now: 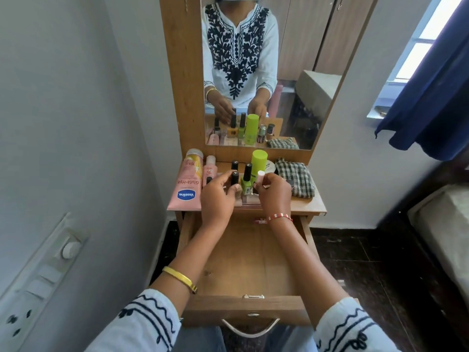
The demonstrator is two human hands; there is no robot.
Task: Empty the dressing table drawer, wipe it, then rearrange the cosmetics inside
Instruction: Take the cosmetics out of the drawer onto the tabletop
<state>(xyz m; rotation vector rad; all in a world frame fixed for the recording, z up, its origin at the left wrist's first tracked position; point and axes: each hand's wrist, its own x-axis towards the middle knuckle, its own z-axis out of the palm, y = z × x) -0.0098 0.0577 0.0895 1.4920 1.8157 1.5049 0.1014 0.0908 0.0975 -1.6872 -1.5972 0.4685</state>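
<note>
Above the emptied drawer (250,265), the left hand (218,196) pinches a black-capped nail polish bottle (235,182) while the right hand (275,193) grips a pale pink bottle (260,177), probably gathering cosmetics for return.

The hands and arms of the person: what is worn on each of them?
The left hand has a plain gold bangle on its forearm; the right hand has a red and white thread band at the wrist. Both white sleeves carry dark embroidered wavy lines.

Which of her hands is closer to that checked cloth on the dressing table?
Right. The right hand is just left of the checked cloth, holding a pale pink bottle. The left hand is farther left, beyond the green nail polish bottle.
</note>
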